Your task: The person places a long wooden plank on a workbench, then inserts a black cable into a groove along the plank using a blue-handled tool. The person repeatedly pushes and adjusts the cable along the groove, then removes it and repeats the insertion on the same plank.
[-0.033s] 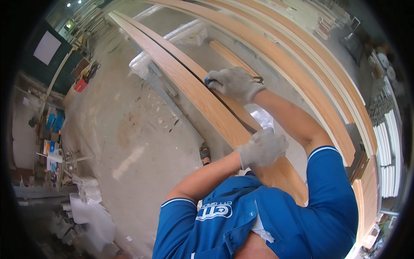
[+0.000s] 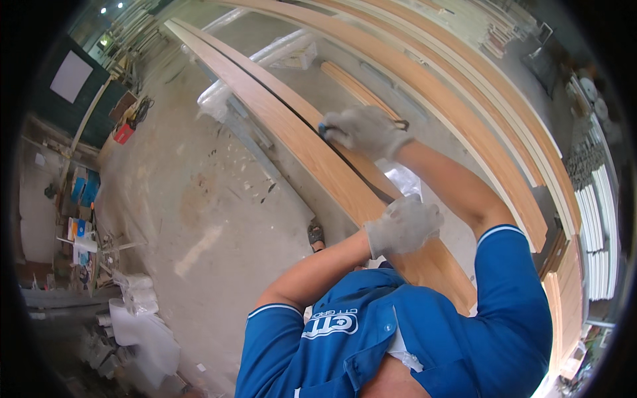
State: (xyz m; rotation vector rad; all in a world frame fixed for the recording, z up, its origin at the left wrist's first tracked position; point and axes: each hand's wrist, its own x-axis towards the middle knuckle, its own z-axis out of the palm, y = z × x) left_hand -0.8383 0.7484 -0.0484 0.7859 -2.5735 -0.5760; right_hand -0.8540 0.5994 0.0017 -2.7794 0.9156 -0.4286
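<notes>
Seeming stiff, the long brown wooden plank [image 2: 335, 174] is best edge-held, a blue-tipped tool [image 2: 322, 129] being pinched by the grey-gloved right hand [image 2: 365, 131].

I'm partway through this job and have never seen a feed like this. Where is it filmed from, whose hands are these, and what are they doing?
There's no machine: these are a person's own hands in pale grey gloves. The view comes from the left of two fisheye cameras on the person's head, looking down, so straight edges look bent.

Across the middle runs a long, light-brown wood-grained board with a dark lengthwise strip. The right hand is farther along it, gripping a small blue-ended object, mostly hidden. The left hand is over the nearer part; blur hides whether it holds anything. To the right are more long, light-brown boards.
</notes>
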